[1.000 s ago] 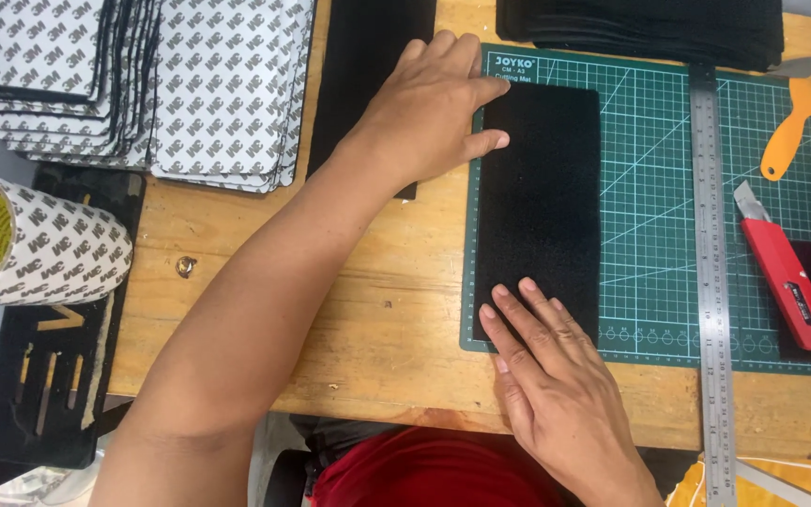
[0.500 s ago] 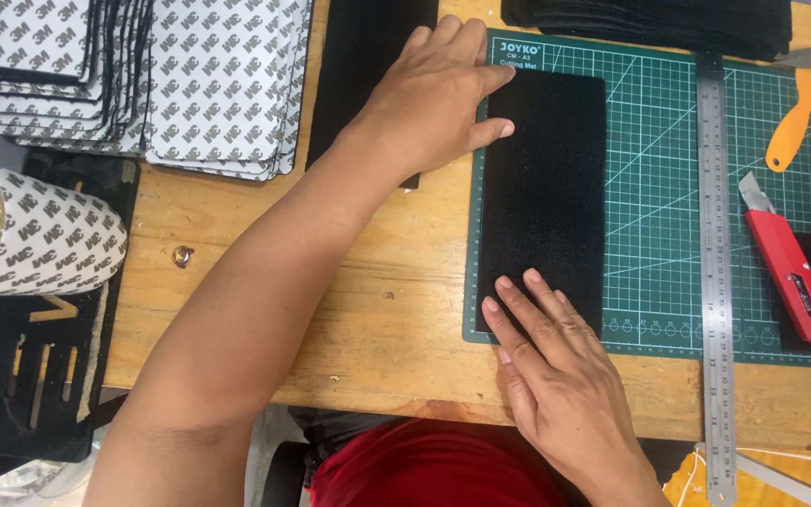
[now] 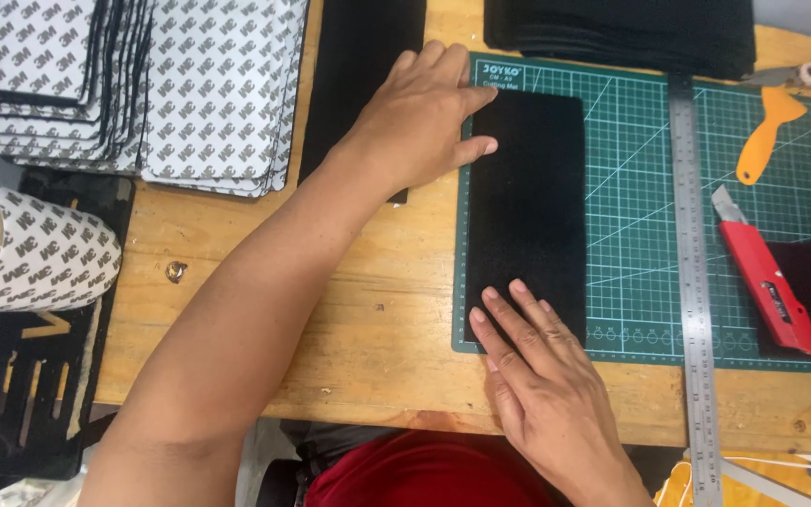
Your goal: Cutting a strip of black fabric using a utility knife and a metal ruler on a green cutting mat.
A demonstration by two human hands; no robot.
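- Black rectangular foam sheet (image 3: 527, 207): lies flat and upright along the left part of the green gridded cutting mat (image 3: 640, 216), which rests on the wooden bench (image 3: 265, 282).
- Left hand (image 3: 420, 117): flat, palm down, fingers (image 3: 466, 148) loosely spread, tips pressing the sheet's upper left corner; it grips nothing.
- Right hand (image 3: 542, 376): flat, fingers (image 3: 518, 314) extended side by side on the sheet's lower left corner; it grips nothing.
- Long steel ruler (image 3: 692, 282): lies upright on the mat, right of the sheet and apart from it.
- Red utility knife (image 3: 767, 277): just right of the ruler.
- Orange plastic scraper (image 3: 767, 136): upper right of the mat.
- Stacks of white printed-backing adhesive sheets (image 3: 208, 84): upper left of the bench.
- Roll of adhesive backing (image 3: 35, 249): left edge.
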